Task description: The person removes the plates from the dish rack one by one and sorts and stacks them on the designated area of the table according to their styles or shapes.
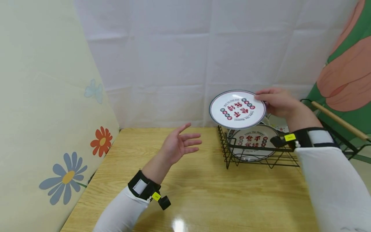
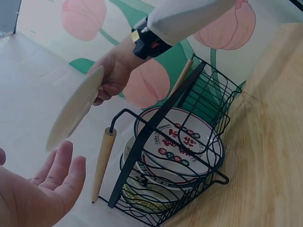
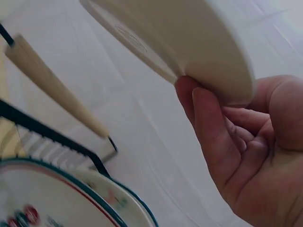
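Note:
A white plate (image 1: 237, 109) with red characters and a blue rim is held in the air, its right edge pinched between thumb and fingers of my right hand (image 1: 276, 101). In the right wrist view the pale underside of this plate (image 3: 189, 47) shows above the fingers. Below it, a matching plate (image 1: 252, 141) leans in a black wire basket (image 1: 226, 151). My left hand (image 1: 181, 145) hovers over the table, palm turned up and fingers extended, holding nothing. From the left wrist view, the plate's edge (image 2: 75, 109) appears just beyond the left fingertips; whether they touch is unclear.
The basket has wooden handles (image 2: 103, 163) and holds several more plates, among them one with a green pattern (image 2: 147, 196). The wooden table (image 1: 203, 193) extends in front. A white cloth (image 1: 174, 64) hangs behind, with patterned panels (image 1: 52, 112) at both sides.

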Demonstrator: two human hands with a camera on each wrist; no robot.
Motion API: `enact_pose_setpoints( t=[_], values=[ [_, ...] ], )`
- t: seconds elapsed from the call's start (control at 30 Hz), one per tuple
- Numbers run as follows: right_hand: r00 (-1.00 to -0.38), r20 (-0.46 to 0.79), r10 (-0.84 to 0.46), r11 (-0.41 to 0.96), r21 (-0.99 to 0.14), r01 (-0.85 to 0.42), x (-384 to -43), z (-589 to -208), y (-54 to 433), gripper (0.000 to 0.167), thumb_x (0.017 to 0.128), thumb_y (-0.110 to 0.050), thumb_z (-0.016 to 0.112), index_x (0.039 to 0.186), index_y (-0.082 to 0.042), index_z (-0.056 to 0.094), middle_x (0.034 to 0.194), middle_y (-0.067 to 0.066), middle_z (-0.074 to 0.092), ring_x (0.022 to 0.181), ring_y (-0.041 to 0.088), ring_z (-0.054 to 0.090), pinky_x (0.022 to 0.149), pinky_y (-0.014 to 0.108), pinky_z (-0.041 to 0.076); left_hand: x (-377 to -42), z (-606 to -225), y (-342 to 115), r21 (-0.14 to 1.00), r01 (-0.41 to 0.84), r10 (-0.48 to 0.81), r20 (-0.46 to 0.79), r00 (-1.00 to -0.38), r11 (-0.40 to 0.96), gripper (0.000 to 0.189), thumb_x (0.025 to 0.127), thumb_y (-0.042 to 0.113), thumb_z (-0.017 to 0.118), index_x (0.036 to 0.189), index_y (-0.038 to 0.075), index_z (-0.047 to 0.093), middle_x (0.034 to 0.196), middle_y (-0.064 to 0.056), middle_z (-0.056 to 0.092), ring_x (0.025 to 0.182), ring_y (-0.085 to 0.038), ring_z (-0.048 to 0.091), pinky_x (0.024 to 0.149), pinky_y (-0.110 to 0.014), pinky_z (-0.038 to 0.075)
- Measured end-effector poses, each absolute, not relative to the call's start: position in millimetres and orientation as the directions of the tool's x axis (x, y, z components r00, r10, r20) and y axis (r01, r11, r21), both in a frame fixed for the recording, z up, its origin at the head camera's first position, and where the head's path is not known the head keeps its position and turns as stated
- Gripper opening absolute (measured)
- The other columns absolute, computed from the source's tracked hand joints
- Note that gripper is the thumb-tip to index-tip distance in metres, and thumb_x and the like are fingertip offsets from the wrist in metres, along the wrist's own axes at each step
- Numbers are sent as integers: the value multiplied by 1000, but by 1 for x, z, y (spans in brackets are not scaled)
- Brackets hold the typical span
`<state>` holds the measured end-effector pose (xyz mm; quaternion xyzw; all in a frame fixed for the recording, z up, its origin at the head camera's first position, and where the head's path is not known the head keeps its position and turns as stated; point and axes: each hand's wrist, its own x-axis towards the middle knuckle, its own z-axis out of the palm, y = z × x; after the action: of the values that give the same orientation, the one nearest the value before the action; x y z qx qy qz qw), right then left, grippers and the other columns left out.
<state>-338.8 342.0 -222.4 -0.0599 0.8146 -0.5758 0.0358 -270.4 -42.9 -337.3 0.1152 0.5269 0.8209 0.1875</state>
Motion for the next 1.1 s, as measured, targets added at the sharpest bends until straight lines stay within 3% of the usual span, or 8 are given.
enact_pose_setpoints(
  t=[0.3, 0.53, 0.77, 0.97, 1.1],
  values=[
    [-995, 41, -89, -9, -999, -41, -311, -246, 284, 9, 102, -22, 65, 106, -23, 73, 87, -2, 76, 69, 10, 70, 60, 22, 59, -268, -337, -57, 931, -124, 354, 7, -935, -344, 52, 108, 43, 38, 157, 24, 35, 138, -26, 64, 89, -18, 76, 82, -39, 63],
    [-982, 75, -174, -207, -978, -38, -284, -256, 246, 14, 103, -17, 63, 113, -17, 72, 90, 2, 76, 71, 10, 71, 61, 21, 59, -262, -334, -66, 941, -91, 302, 12, -953, -326, 50, 108, 48, 38, 155, 30, 38, 103, -7, 79, 79, -17, 76, 79, -37, 63],
    [-986, 85, -144, -210, -976, -54, -270, -272, 221, 51, 103, -20, 62, 149, -2, 47, 93, -1, 76, 71, 9, 70, 62, 20, 58, -255, -329, -71, 946, -70, 302, 31, -953, -318, 53, 107, 52, 36, 156, 33, 37, 81, 1, 77, 66, -14, 73, 76, -37, 62],
    [-989, 71, -128, -204, -978, -44, -261, -285, 205, 53, 104, -20, 60, 151, 0, 44, 94, -3, 77, 75, 8, 71, 66, 20, 60, -251, -330, -73, 952, -41, 291, 51, -955, -303, 54, 107, 52, 31, 156, 30, 40, 73, 3, 75, 63, -14, 72, 72, -35, 61],
    [-987, 77, -141, -210, -977, -46, -256, -292, 196, 52, 105, -20, 59, 151, -1, 45, 94, -4, 77, 74, 7, 69, 66, 20, 58, -250, -332, -75, 958, -4, 286, 81, -955, -285, 55, 108, 51, 27, 150, 23, 50, 81, 5, 78, 67, -13, 73, 72, -33, 60]
  ],
)
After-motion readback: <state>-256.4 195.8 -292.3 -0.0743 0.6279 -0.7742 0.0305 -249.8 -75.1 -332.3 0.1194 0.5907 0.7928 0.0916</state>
